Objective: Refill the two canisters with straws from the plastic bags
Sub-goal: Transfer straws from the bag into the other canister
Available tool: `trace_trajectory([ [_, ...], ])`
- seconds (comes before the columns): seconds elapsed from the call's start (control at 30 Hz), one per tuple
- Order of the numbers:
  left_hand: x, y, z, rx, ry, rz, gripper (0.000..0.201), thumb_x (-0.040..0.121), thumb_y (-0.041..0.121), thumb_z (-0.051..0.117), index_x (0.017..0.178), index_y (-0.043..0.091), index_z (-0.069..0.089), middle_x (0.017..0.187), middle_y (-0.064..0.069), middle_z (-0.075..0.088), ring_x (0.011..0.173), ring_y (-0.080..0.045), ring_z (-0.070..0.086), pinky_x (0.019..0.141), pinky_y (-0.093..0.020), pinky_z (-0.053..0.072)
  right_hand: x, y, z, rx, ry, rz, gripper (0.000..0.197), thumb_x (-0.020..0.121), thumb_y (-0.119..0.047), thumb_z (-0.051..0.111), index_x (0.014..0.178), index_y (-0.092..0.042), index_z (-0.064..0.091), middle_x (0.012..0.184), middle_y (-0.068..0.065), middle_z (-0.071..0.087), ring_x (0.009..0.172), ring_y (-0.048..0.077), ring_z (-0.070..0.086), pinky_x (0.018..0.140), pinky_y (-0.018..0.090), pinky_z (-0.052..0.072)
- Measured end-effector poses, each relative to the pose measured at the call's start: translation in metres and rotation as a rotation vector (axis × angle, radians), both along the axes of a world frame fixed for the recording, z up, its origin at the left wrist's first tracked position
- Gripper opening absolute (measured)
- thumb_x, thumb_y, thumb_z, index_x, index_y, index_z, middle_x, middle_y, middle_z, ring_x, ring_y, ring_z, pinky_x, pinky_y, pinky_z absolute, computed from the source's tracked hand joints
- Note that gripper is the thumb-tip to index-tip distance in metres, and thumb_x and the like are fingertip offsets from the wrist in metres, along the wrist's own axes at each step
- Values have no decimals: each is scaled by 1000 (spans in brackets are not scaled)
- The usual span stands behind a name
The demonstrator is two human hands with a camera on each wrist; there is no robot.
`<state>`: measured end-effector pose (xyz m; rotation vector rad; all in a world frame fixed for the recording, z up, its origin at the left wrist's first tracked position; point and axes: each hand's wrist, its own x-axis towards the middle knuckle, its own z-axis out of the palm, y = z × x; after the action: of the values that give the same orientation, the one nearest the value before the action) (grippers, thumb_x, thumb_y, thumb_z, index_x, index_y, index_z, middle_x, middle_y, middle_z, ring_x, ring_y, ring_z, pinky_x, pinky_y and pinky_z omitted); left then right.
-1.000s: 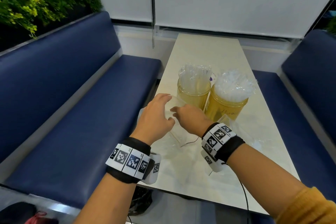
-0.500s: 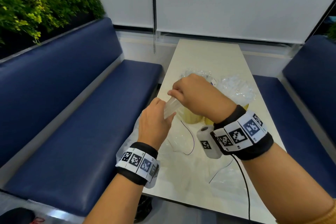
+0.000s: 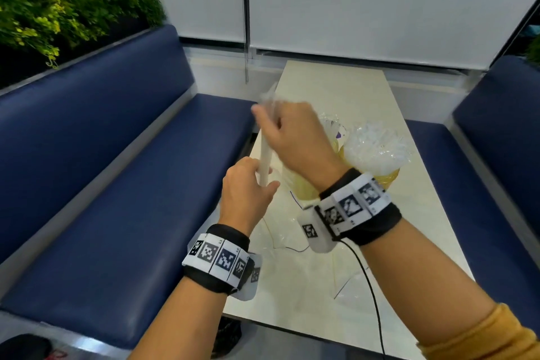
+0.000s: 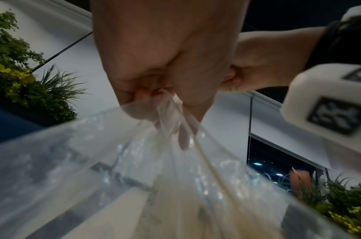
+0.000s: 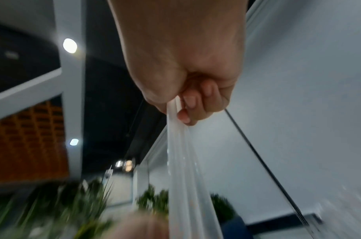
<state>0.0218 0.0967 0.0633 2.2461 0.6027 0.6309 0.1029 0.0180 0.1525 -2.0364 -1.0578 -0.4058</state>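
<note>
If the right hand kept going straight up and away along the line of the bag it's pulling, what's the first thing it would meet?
Nothing close, it seems. The right hand grips the plastic bag above the left hand; beyond it lie only open air and the far window blind. Depth is uncertain.

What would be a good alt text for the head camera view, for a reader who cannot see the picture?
Two hands stretch a clear plastic bag above a pale table: the right hand grips its upper end, the left hand its lower end. Behind them stand two yellow canisters filled with clear straws, between blue benches.
</note>
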Motion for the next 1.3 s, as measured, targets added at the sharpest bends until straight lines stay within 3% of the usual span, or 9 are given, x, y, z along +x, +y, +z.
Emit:
trace_trajectory([
  [0.1, -3, 5, -1, 40, 44, 2, 30, 78, 26, 84, 102, 17, 68, 101, 11, 62, 93, -10, 57, 80, -21, 43, 28, -14, 39, 179, -21, -17, 50, 101, -41, 47, 66, -8, 60, 53, 6, 53, 48, 20, 50, 52, 41, 41],
  [0.27, -7, 11, 1, 42, 79, -7, 31, 83, 17, 78, 112, 19, 69, 115, 7, 65, 105, -10, 60, 87, -18, 41, 79, -46, 77, 249, -164, -264, 52, 103, -48, 39, 85, -8, 67, 58, -5, 50, 45, 5, 42, 47, 13, 32],
  [0.37, -9, 13, 6, 94, 119, -47, 37, 86, 12, 71, 122, 22, 65, 124, 9, 61, 111, -12, 59, 89, -19, 39, 109, -47, 60, 120, -194, -453, 47, 102, -55, 34, 89, -17, 57, 59, -6, 45, 51, 11, 43, 48, 18, 26],
  [0.57, -14, 16, 13, 108, 117, -118, 48, 89, 1, 57, 132, 21, 60, 132, 9, 55, 113, -14, 58, 88, -20, 42, 128, -28, -23, -188, -28, -476, 49, 100, -55, 41, 108, -12, 64, 80, 7, 60, 74, 25, 57, 66, 31, 41],
  [0.73, -18, 18, 16, 137, 124, -174, 52, 90, -1, 52, 137, 21, 56, 137, 10, 53, 116, -15, 57, 96, -27, 47, 130, -23, -76, -380, 194, -474, 43, 97, -48, 49, 94, -8, 65, 91, 14, 67, 85, 34, 64, 67, 32, 44],
  [0.87, -16, 19, 18, 143, 133, -182, 55, 89, -1, 52, 140, 21, 54, 138, 8, 52, 118, -16, 57, 102, -35, 48, 132, -29, -82, -512, 303, -500, 40, 91, -43, 62, 104, -6, 68, 109, 15, 67, 96, 34, 64, 73, 35, 48],
  [1.07, -14, 17, 20, 140, 135, -201, 55, 90, -1, 52, 141, 20, 52, 141, 7, 51, 122, -15, 54, 102, -28, 42, 129, -44, -40, -493, 193, -493, 67, 76, -44, 80, 132, -17, 56, 120, 6, 66, 114, 27, 60, 90, 40, 50],
  [1.2, -12, 15, 20, 130, 127, -208, 55, 90, -1, 53, 142, 18, 51, 142, 6, 51, 125, -14, 53, 100, -21, 37, 85, -42, 0, -308, 46, -369, 23, 88, -44, 66, 95, -23, 73, 83, -5, 71, 86, 15, 64, 79, 33, 53],
  [1.3, -11, 13, 21, 134, 123, -215, 56, 89, -2, 53, 142, 17, 52, 141, 5, 51, 124, -17, 53, 103, -29, 42, 41, -35, -4, -473, 241, -37, 33, 93, -43, 60, 76, -19, 76, 65, -4, 71, 62, 14, 68, 68, 29, 57],
])
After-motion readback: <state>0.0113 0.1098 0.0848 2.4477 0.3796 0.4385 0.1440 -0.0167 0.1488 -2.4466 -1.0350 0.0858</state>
